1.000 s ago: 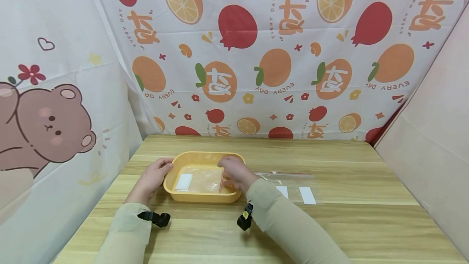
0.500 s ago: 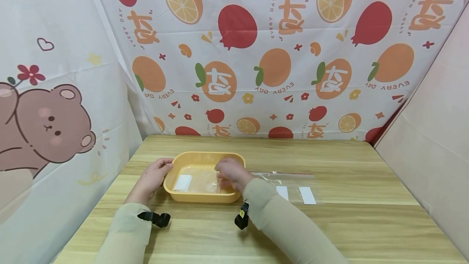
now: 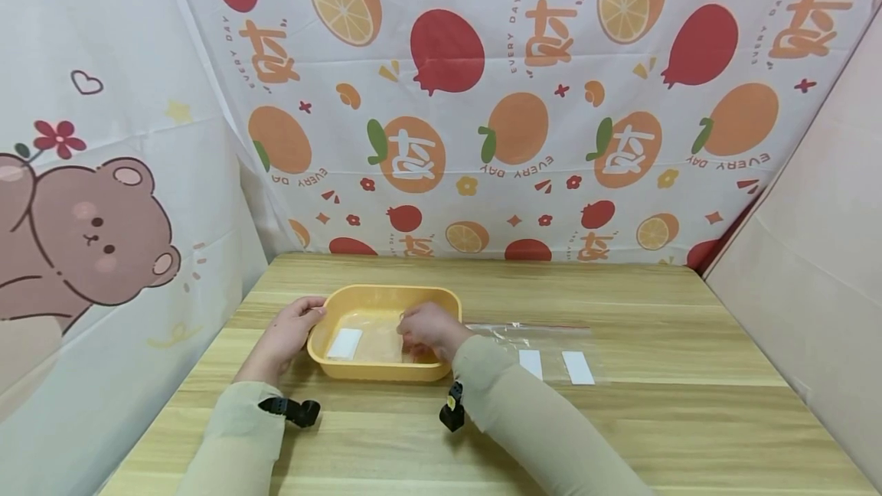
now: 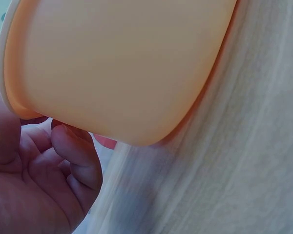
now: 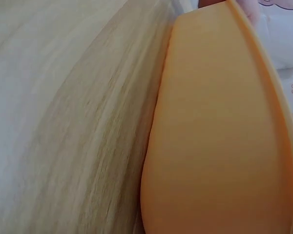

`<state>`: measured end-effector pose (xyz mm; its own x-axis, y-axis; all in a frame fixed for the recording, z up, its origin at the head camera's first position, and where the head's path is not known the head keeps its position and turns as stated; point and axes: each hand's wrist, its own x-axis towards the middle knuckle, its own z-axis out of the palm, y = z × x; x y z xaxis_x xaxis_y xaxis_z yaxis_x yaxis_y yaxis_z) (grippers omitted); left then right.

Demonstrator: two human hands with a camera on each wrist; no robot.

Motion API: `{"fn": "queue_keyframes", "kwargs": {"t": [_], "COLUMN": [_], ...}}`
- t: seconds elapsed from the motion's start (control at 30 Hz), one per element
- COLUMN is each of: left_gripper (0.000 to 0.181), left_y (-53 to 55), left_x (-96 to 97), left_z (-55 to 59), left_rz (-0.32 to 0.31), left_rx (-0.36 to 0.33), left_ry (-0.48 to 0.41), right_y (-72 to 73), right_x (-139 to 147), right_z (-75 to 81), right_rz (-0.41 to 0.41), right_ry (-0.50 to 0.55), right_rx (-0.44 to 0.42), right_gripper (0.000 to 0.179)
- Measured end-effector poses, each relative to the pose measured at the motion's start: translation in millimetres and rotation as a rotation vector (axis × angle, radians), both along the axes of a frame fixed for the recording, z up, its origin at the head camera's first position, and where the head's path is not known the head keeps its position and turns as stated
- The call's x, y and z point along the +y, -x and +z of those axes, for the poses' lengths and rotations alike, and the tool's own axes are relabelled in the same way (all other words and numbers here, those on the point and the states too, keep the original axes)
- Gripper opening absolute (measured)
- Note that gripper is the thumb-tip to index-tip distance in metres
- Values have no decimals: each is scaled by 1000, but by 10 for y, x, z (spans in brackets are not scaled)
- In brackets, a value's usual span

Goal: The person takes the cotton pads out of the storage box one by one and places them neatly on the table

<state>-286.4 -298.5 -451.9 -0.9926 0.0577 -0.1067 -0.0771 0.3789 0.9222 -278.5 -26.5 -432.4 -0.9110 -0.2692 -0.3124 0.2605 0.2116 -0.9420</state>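
A yellow plastic tub (image 3: 386,372) stands on the table in the head view. Inside it lies a clear zip-lock bag (image 3: 379,334) with a white label (image 3: 344,344) at its left end. My left hand (image 3: 288,331) grips the tub's left rim; the left wrist view shows the fingers (image 4: 78,151) bent below the rim. My right hand (image 3: 432,327) reaches into the tub's right half, and its bent fingers pinch the bag's right end, where the seal is mostly hidden. The right wrist view catches mainly the tub's outer wall (image 5: 219,122).
Just right of the tub, flat clear bags (image 3: 551,335) with red seals and white labels (image 3: 578,367) lie on the wooden table (image 3: 661,435), partly behind the right forearm. A fruit-print cloth (image 3: 448,52) hangs along the far edge.
My right hand has moved a little left and down inside the tub, and its fingers now cover more of the bag's red seal. My left hand and the tub have stayed put.
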Motion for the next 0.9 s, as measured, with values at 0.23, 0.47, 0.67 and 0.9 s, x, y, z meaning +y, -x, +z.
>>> {"fn": "queue_keyframes", "kwargs": {"t": [0.23, 0.47, 0.67, 0.9], "left_gripper": [44, 47, 47, 47], "left_y": [-6, -2, -16, -37], "left_x": [7, 5, 6, 15], "left_z": [18, 22, 19, 17], "left_rz": [2, -2, -3, 0], "left_rx": [-2, -14, -8, -5], "left_ry": [-1, 6, 13, 17], "right_y": [-20, -33, -32, -22], "right_x": [-22, -63, -70, -89], "right_z": [21, 0, -35, -64], "right_rz": [82, 111, 145, 194], "right_ry": [-136, -221, -258, -347], "right_rx": [68, 131, 158, 281], "right_gripper": [14, 33, 43, 46]}}
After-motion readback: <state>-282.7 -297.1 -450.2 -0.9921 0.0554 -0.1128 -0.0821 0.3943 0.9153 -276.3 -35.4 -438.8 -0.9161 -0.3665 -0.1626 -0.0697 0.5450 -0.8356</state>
